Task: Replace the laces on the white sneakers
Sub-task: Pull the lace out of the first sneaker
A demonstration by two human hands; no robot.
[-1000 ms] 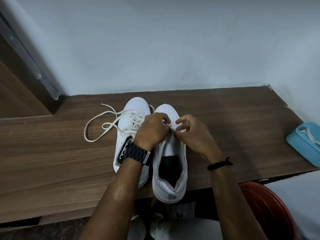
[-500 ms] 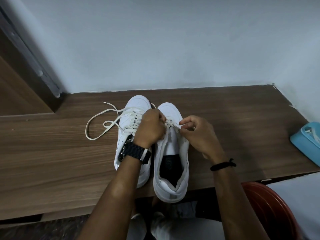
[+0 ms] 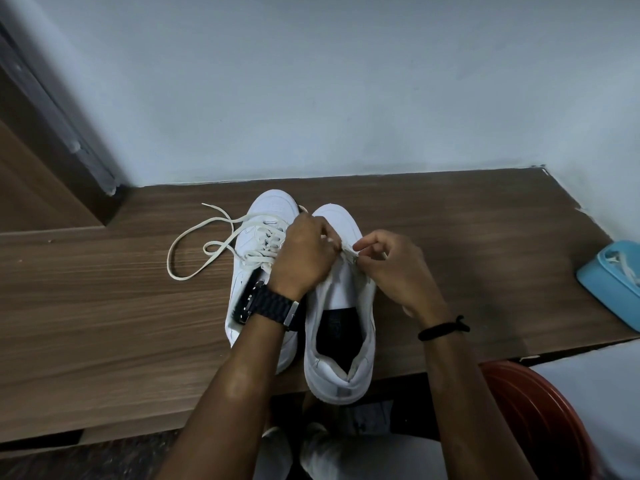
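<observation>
A: Where's the pair of white leather sneakers (image 3: 337, 306)?

B: Centre of the brown wooden tabletop (image 3: 104, 306), toes at twelve o'clock. Left hand (image 3: 304, 251) and right hand (image 3: 391, 268) have fingers curled, pinching the cream flat lace (image 3: 349, 252) on the right shoe.

A: Around it?

B: Loose lace at ten o'clock; light blue plastic box (image 3: 609, 289) at three.

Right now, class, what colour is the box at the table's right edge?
Light blue; the box shows in the head view, partly cut off by the frame.
</observation>
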